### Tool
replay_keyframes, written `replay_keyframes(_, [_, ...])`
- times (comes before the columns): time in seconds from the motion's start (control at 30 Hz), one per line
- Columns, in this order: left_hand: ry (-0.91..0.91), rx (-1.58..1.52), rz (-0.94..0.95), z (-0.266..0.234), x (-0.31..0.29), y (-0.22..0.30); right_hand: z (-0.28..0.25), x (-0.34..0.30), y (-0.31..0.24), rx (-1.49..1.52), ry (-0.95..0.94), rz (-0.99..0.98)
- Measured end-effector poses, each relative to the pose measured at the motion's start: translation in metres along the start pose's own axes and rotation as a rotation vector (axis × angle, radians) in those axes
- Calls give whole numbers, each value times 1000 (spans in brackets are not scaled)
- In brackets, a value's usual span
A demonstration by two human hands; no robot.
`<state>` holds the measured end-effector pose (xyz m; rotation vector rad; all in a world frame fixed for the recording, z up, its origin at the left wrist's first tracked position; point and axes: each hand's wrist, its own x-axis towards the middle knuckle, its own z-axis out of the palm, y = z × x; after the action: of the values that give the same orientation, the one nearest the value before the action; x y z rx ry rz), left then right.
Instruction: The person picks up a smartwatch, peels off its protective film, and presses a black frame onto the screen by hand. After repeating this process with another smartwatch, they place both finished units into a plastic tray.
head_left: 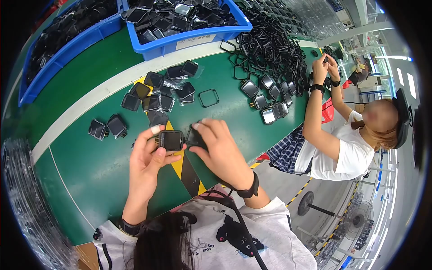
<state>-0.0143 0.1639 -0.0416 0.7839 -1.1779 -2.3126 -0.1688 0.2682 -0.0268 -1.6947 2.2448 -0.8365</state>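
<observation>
Between the thumb and fingers of my left hand [145, 157] is a small square black screen module [171, 141], its glossy face turned up. My right hand [222, 150] is closed on a dark flat piece [195, 137] just beside the module; the fingers cover much of it, so its kind is unclear. Beyond my hands lies a loose cluster of black square screens [153, 102], some in clear film. Two more dark screen modules [116, 125] rest to the left. A thin black square frame [200, 100] lies alone ahead of my right hand.
A blue bin [193, 38] full of black screens stands at the back, with another blue bin [72, 47] to its left. A heap of black frames [274, 45] and several modules [268, 116] lie to the right. A co-worker [346, 135] works at the green table [90, 175].
</observation>
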Motion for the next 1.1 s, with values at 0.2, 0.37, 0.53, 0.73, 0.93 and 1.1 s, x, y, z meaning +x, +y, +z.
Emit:
replay_keyframes(0.2, [77,48,157,-2,3,-2,8,-4,-2,-231,-37,-80])
replay_keyframes(0.37, [66,36,228,0,5,-4,-7,-4,2,122,152,-73])
replay_keyframes(0.53, [7,-70,242,9,6,-3,-24,-4,-7,422,354,-336])
replay_keyframes(0.73, [-29,-213,185,14,5,-6,-26,-12,-8,397,416,-394])
replay_keyframes(0.93, [-48,-343,104,23,4,4,-24,-16,-8,425,414,-414])
replay_keyframes(1.1, [2,-22,220,13,7,-8,-24,-15,-4,413,401,-427])
